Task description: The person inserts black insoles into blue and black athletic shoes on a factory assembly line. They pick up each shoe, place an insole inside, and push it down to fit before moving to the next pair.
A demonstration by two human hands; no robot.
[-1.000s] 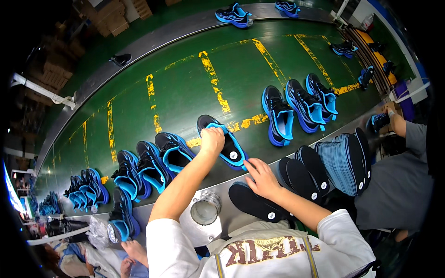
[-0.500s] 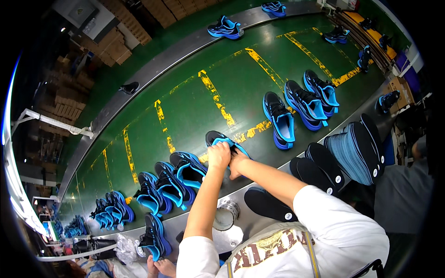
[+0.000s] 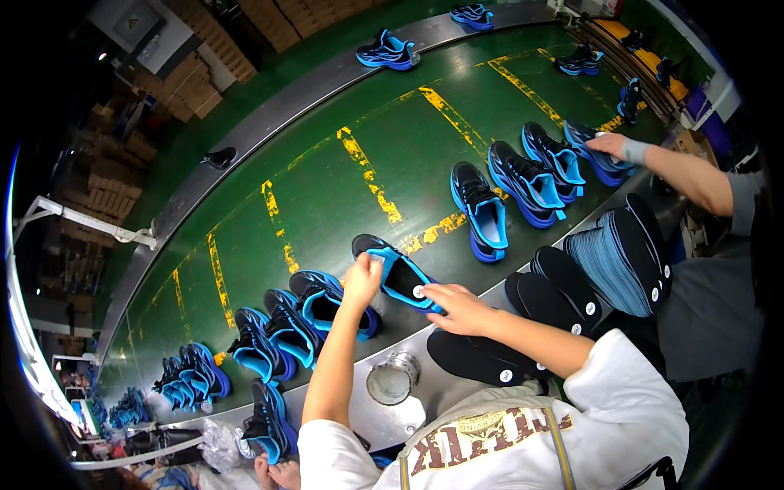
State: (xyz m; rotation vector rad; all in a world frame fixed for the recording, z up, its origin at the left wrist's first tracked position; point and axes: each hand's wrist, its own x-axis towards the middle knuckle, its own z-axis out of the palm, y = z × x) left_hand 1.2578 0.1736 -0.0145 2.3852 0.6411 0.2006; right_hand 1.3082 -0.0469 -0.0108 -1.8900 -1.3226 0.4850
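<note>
Whereas half a second ago the right hand point(image 3: 460, 310) was reaching inside the shoe, it is now at the heel of the black-and-blue running shoe point(image 3: 398, 256), with loosely bent fingers near the white round sticker; whether they touch the insole point(image 3: 400, 279) or only the collar, I cannot tell. The left hand point(image 3: 362, 280) is closed at the tongue and seems to pinch it, thus the opening is held wide. Because of this change, the black insole is visible again, lying inside toward the heel, so the seating of it can be judged by eye. The shoe rests by the near edge of the green conveyor belt point(image 3: 327, 196), its toe pointing to the far edge. On the metal ledge point(image 3: 359, 382) along this near edge stand a round tin point(image 3: 411, 371) and, farther right, a stack of insoles point(image 3: 608, 261). Also, a co-worker's hand point(image 3: 608, 146) has appeared on another shoe point(image 3: 600, 166) at the right.
</note>
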